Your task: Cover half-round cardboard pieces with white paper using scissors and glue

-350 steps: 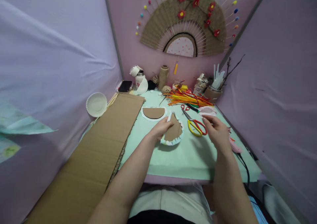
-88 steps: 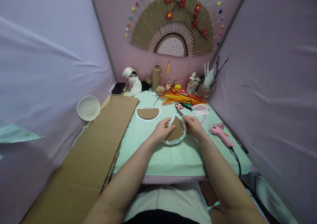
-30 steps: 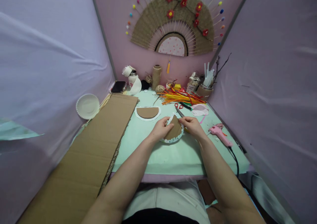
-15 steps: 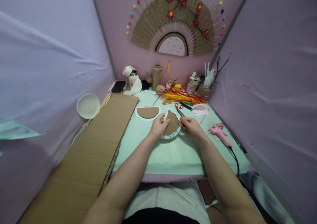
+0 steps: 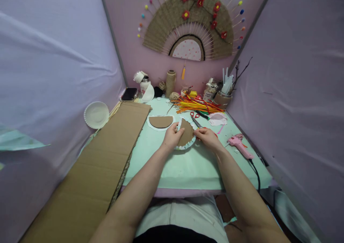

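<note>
My left hand (image 5: 171, 135) is closed on the straight left edge of a half-round cardboard piece (image 5: 186, 133), thumb on top. Pale, floral-looking fabric is folded over its curved rim in small pleats. At the right side of that rim my right hand (image 5: 207, 136) pinches the fabric edge between thumb and fingers. Partly covered by my right hand, a pair of scissors (image 5: 195, 122) lies on the table, blades pointing away. A second cardboard half-circle (image 5: 160, 122) lies flat on a white half-round piece, just behind my left hand.
A long cardboard sheet (image 5: 107, 157) covers the left side. On the right lies a pink glue gun (image 5: 240, 146) with its cord. Orange and red strips (image 5: 199, 105), a twine spool (image 5: 170, 83), a phone (image 5: 129, 94) and a jar of glue sticks (image 5: 223, 99) line the back.
Over the earlier frames my right hand moved from near the scissors to the piece's rim. In the last second the piece shifted slightly left and away, with both hands still at it.
</note>
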A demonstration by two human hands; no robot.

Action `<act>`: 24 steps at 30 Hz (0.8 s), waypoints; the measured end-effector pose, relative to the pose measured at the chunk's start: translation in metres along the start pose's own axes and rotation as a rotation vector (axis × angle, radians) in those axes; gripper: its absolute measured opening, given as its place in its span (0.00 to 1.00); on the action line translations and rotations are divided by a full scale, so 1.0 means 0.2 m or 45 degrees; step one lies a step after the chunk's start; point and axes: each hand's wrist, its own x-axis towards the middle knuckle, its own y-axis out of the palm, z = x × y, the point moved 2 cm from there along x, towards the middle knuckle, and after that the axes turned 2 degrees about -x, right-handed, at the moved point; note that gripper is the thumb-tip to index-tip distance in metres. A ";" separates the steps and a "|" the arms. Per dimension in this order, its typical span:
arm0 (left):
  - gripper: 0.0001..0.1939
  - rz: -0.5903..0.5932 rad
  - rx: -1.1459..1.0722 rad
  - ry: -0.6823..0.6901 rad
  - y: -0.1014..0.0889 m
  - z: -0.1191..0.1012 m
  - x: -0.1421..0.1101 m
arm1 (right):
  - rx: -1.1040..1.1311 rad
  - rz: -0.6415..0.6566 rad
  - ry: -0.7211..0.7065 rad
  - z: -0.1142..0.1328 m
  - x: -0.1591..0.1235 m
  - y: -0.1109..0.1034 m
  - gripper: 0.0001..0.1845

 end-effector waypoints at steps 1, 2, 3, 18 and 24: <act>0.19 -0.008 -0.006 0.003 0.00 0.00 0.00 | -0.002 0.014 -0.005 0.00 0.00 0.00 0.28; 0.19 -0.019 -0.013 0.006 0.00 0.00 0.00 | -0.003 0.031 -0.008 0.00 0.00 0.00 0.28; 0.19 -0.031 -0.018 0.009 -0.01 0.00 0.01 | -0.004 0.048 -0.006 0.00 0.00 0.00 0.28; 0.19 -0.187 -0.052 0.105 -0.03 0.01 0.02 | 0.001 0.097 0.040 -0.01 0.00 0.07 0.25; 0.18 -0.201 -0.071 0.127 -0.02 -0.01 0.01 | -0.001 0.128 0.074 -0.06 0.02 0.10 0.24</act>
